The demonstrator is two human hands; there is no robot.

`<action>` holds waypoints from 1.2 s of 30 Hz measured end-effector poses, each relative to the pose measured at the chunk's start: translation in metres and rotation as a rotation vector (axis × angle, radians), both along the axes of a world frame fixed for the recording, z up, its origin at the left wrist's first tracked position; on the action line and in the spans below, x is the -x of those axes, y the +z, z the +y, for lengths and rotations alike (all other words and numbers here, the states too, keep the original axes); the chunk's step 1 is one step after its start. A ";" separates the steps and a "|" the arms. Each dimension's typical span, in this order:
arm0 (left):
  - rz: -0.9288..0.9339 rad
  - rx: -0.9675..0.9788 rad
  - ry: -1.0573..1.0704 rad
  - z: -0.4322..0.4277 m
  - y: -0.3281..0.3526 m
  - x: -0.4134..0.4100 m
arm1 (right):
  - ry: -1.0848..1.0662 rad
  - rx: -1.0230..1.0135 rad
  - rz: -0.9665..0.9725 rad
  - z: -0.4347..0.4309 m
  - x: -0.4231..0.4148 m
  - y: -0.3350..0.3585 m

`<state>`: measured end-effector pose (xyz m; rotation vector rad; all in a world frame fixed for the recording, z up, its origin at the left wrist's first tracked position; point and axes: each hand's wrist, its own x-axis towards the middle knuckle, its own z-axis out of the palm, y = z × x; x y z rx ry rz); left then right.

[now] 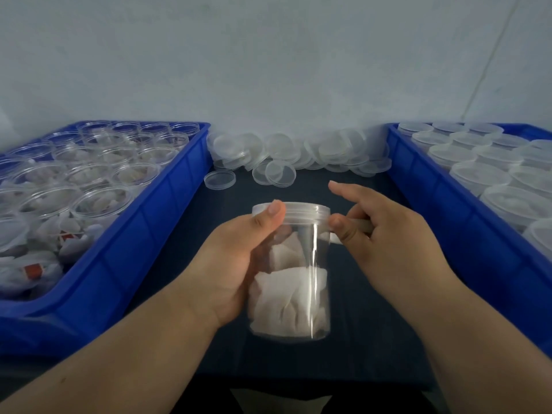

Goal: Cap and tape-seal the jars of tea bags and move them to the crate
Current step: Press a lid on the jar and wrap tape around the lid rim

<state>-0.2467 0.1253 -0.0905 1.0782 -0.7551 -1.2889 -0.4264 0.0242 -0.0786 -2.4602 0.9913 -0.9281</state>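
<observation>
**A:** Head view, first entry?

**B:** Jar (291, 273): clear plastic, upright, at the centre front of the dark desk (373, 354), between two crates. Contents: white tea bags (286, 289). Lid (294, 211) seated on top. I cannot tell whether its base rests on the desk.

**A:** Held by?

**B:** Left hand (239, 258): fingers wrapped round the jar's left side, thumb tip on the lid's edge.

**A:** Second hand?

**B:** Right hand (385, 243): at the jar's upper right. The thumb presses a tape strip (357, 225) to the wall just under the lid, and the strip runs back into the hand. Forefinger stretched forward, apart from the jar. The other fingers are hidden.

**A:** Remaining stock?

**B:** Left crate (143, 234): blue, holding open jars (89, 174) of tea bags. Right crate (442, 201): blue, holding capped jars (484, 162) in rows. Loose lids (298, 153): heaped at the back of the desk, between the crates.
</observation>
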 end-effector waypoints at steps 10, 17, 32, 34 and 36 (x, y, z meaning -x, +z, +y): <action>-0.250 -0.018 0.207 -0.001 -0.003 0.003 | 0.106 -0.180 0.123 0.000 0.009 0.015; -0.188 -0.047 0.208 0.003 -0.001 0.003 | 0.214 -0.211 -0.043 -0.008 0.028 0.025; 0.021 0.103 0.119 0.013 -0.002 0.011 | 0.108 -0.057 -0.155 0.004 0.005 -0.002; 0.021 0.081 0.071 0.014 -0.001 0.008 | 0.086 -0.011 -0.126 0.005 0.003 -0.004; -0.003 0.050 0.025 0.014 0.001 0.006 | 0.054 0.034 -0.077 0.005 0.002 -0.006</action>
